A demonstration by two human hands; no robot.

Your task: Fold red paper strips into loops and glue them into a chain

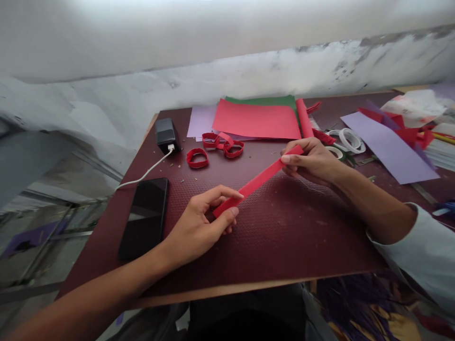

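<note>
A flat red paper strip [263, 177] stretches at a slant between my two hands, above the dark red tabletop. My left hand [209, 220] pinches its lower end between thumb and fingers. At the upper end my right hand [307, 161] grips the strip, thumb on top, with a short bit sticking out past it. Beyond the strip lie linked red paper rings [232, 148], and a separate red paper ring [197, 158] sits to their left.
Left of my hands lie a black phone [145, 218] and a dark power bank [166, 135] with a white cable [145, 174]. Red sheets [258, 118] lie at the back. To the right are tape rolls [350, 140] and a lilac sheet [391, 149]. The table's front edge [227, 288] is near me.
</note>
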